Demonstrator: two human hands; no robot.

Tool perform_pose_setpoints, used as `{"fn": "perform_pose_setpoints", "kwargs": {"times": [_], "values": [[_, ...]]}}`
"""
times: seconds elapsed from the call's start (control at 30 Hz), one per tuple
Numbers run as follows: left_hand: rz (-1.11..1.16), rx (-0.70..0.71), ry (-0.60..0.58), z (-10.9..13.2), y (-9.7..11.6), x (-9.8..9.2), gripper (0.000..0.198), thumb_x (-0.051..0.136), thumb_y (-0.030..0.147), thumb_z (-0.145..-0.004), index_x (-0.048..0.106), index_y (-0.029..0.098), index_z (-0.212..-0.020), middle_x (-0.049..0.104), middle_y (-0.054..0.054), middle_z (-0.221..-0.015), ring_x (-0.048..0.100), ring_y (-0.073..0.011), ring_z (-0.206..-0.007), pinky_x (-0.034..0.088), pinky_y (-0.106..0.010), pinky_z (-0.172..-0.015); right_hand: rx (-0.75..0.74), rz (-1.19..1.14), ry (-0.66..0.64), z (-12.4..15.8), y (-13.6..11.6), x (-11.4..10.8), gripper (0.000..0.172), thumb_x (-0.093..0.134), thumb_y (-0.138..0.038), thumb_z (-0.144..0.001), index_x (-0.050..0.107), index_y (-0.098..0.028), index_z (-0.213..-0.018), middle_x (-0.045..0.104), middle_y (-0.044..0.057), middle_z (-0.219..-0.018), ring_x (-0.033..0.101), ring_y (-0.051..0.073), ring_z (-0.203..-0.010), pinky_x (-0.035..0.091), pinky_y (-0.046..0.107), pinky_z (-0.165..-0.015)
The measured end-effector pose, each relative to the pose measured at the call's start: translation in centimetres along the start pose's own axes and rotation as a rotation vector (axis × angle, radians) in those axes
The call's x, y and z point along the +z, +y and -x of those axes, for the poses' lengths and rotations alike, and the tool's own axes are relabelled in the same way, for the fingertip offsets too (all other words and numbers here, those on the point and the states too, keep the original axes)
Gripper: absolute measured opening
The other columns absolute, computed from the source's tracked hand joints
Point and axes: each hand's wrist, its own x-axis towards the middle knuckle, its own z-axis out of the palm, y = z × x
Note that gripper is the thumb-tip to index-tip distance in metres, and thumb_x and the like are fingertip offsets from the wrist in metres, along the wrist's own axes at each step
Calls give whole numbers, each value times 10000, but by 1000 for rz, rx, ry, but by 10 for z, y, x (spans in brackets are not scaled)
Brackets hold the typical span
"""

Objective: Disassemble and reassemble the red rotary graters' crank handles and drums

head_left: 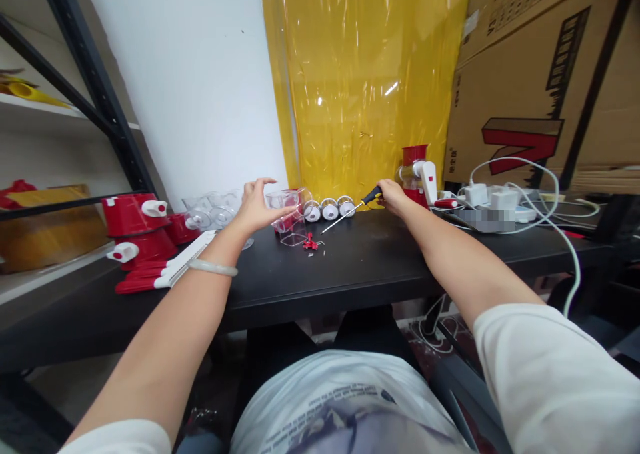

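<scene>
My left hand (256, 207) is curved around a clear plastic container (293, 231), its thumb and fingers at the container's upper left side. Some red shows through the clear wall. In my right hand (393, 196) is a screwdriver (371, 196) with a black and yellow handle. Its shaft slants down to the left, and the tip is close to the tabletop. Small red plastic parts (310, 243) and a few tiny metal pieces (323, 244) lie just below the container and tip. Several round white-faced clear parts (329, 209) stand in a row behind the shaft.
Red housings (135, 215), red-and-white handles (145, 277) and clear plastic parts (213, 207) crowd the left of the black table (350, 267). At right stand a red device with a white crank (428, 181), chargers and cables (500, 197), and a large cardboard box (520, 94).
</scene>
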Motion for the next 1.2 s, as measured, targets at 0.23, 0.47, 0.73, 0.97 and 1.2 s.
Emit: {"fn": "perform_pose_setpoints", "kwargs": {"times": [0.23, 0.47, 0.73, 0.97, 1.2], "values": [[196, -185, -173, 8, -8, 18, 1029, 897, 531, -551, 247, 182, -1268, 523, -160, -1220, 596, -313, -1167, 482, -479, -1009, 20, -110, 147, -5, -2, -5, 135, 535, -257, -826, 432, -225, -744, 431, -72, -538, 421, 72, -436, 396, 171, -431], [120, -121, -155, 6, -8, 16, 910, 834, 565, -639, 285, 202, -1268, 630, -149, -1140, 672, -306, -1075, 530, -442, -924, 21, -238, 209, -7, -4, -4, 106, 517, -222, -850, 450, -226, -768, 445, -73, -563, 449, 70, -440, 412, 163, -430], [-172, 82, -134, 10, 12, -3, 769, 781, 523, -695, 437, 304, -1347, 682, -82, -1205, 672, -319, -1098, 535, -404, -861, -11, -456, 286, -6, -16, 0, 152, 497, -241, -892, 422, -226, -760, 470, -69, -584, 464, 62, -459, 438, 147, -447], [-366, 209, -208, 16, 24, -6, 737, 733, 432, -736, 472, 329, -1418, 639, -79, -1297, 632, -332, -1154, 508, -411, -907, 0, -420, 239, -1, -16, 5, 153, 478, -197, -892, 432, -220, -748, 452, -79, -571, 450, 52, -439, 436, 147, -452], [-368, 307, -308, 19, 31, 4, 673, 711, 328, -740, 512, 285, -1382, 615, -90, -1229, 601, -307, -1129, 479, -393, -940, -34, -361, 217, 1, -14, 12, 154, 495, -218, -870, 424, -221, -733, 431, -85, -554, 444, 55, -441, 418, 142, -447]]}}
